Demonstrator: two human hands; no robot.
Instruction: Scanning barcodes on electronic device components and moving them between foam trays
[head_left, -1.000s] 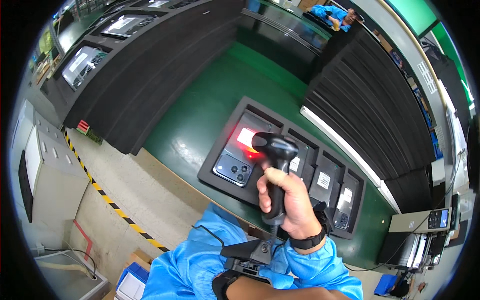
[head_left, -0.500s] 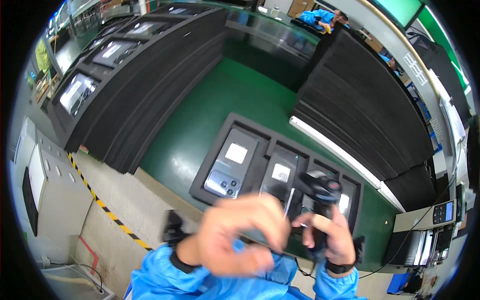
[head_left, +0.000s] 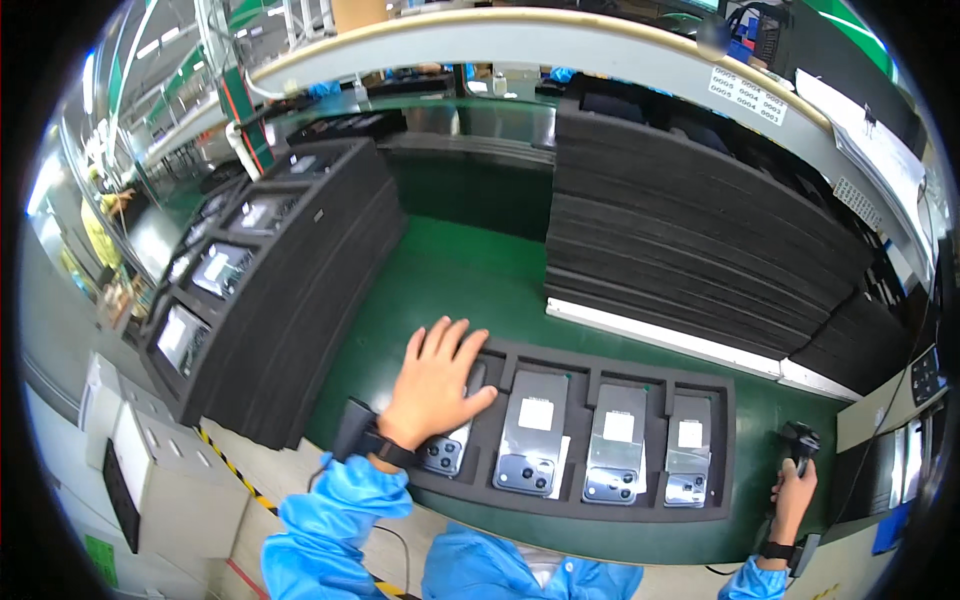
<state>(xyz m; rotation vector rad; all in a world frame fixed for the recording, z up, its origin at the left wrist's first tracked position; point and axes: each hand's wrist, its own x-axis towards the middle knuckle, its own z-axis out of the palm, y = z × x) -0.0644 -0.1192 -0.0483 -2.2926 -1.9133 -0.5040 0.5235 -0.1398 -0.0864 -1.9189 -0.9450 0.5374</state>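
A black foam tray lies at the front of the green table, with several grey smartphones set back-up in its slots, each uncovered one bearing a white label. My left hand is open, fingers spread, over the leftmost phone and the tray's left end; most of that phone is hidden under it. Next to it sit a second phone, a third phone and a smaller-looking one at the right. Beyond the tray's right end, my right hand is closed round the handle of a black handheld scanner.
A tall stack of black foam trays stands at the left, with phones in its top layer. Another dark stack rises at the back right behind a white rail. A shelf edge crosses the far side; a machine stands right.
My right hand has carried the scanner from above the tray to its right side. My left hand has gone from curled in front of the tray to spread over the leftmost phone. The view has turned.
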